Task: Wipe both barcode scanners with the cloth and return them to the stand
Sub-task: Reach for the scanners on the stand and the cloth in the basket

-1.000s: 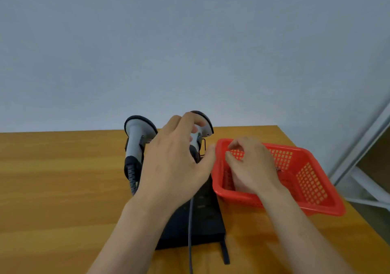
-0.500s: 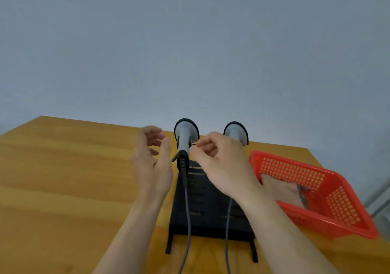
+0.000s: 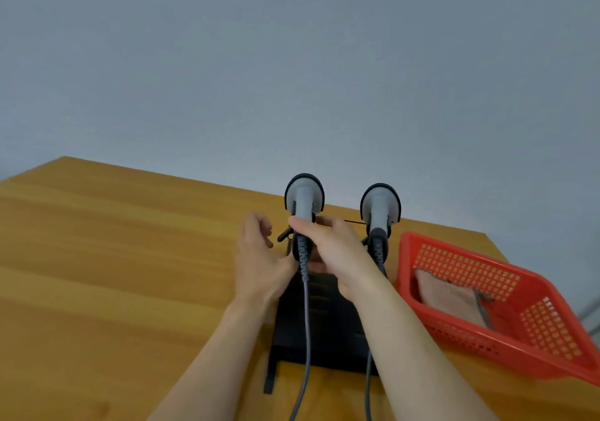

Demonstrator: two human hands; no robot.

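Closes in since half a second ago, setting right hand [image 3: 331, 248] against neck of left scanner [image 3: 304, 200], grip unclear, left hand [image 3: 259, 258] open beside its handle, likely to lift it from stand [image 3: 324, 329]; leaves right scanner [image 3: 380, 209] docked, cloth [image 3: 448, 295] waiting in basket [image 3: 535, 320].

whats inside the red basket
A folded brownish cloth lies in the red basket. Its near edge is covered by the basket's front wall, and anything under it cannot be seen.
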